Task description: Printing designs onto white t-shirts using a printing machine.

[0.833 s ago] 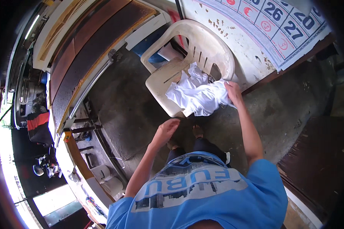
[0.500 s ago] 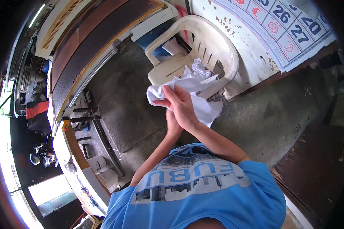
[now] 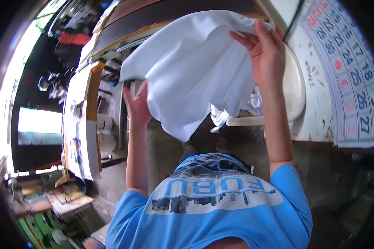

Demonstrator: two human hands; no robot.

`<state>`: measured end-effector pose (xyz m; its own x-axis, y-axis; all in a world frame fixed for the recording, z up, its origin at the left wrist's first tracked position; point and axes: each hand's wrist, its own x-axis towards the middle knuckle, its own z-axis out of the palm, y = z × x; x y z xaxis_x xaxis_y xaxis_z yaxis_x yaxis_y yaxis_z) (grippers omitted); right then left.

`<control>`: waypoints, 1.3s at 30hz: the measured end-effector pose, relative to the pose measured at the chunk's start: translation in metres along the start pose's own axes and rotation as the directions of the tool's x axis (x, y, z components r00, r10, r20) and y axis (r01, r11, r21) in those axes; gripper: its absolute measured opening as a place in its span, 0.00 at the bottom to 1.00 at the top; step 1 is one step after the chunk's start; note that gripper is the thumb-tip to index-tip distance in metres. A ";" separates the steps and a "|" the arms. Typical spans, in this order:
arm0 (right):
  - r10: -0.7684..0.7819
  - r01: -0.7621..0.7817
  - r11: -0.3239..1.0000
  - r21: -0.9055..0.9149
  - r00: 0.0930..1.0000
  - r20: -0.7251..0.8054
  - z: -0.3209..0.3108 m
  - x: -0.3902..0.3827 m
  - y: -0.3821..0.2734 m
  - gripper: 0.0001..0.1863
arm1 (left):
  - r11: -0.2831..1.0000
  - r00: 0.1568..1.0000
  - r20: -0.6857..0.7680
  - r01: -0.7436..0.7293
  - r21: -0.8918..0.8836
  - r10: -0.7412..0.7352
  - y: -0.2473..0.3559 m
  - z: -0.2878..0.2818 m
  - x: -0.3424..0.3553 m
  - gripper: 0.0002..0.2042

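A thin white cloth (image 3: 199,70) is spread out in the air before me, its lower edge hanging in loose folds. Its upper right corner is gripped by my right hand (image 3: 268,58), raised near the chair. At the cloth's left edge is my left hand (image 3: 138,106), thumb and fingers apart; part of it lies behind the fabric. More crumpled white cloth (image 3: 255,103) rests on the seat of a cream plastic chair (image 3: 295,87), which the spread cloth partly covers.
Ahead stands a dark-topped table (image 3: 149,14). On the left is a white-topped bench (image 3: 81,124) with small items, and white buckets (image 3: 106,133) sit beneath it. A large calendar (image 3: 349,79) hangs on the right wall. My feet (image 3: 222,143) are on the concrete floor.
The bunched cloth has been lifted off the chair and spread out. My hands, close together before, have moved far apart, the right one up and to the right. My view has turned left.
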<state>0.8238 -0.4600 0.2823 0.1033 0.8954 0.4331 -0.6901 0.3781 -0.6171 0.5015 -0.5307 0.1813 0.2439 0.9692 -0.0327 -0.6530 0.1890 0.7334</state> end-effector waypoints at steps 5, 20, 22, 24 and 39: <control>0.150 -0.150 0.988 -0.046 0.989 0.008 0.017 0.021 0.025 0.09 | 0.922 0.933 -0.044 0.360 0.142 -0.357 -0.016 -0.021 -0.020 0.40; 0.315 -0.290 0.944 -0.154 0.932 0.177 0.100 0.036 0.096 0.07 | 0.965 0.968 0.037 0.251 -0.069 -0.249 0.013 -0.062 -0.040 0.12; 0.351 -0.320 0.930 -0.181 0.920 0.176 0.113 0.039 0.108 0.07 | 0.965 0.965 -0.016 0.261 -0.018 -0.261 0.024 -0.069 -0.037 0.11; 0.374 -0.341 0.923 -0.176 0.902 0.215 0.125 0.042 0.124 0.07 | 0.970 0.970 0.012 0.242 -0.008 -0.242 0.034 -0.074 -0.039 0.10; 0.888 -0.350 0.289 -0.891 0.447 0.112 0.169 -0.087 0.241 0.15 | 0.997 0.974 -0.221 0.061 0.050 -0.049 0.053 -0.128 -0.054 0.08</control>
<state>0.5271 -0.4868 0.2071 -0.6468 0.7093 -0.2803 0.4028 0.0056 -0.9153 0.3615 -0.5524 0.1348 0.1111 0.9697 -0.2176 -0.6003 0.2400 0.7629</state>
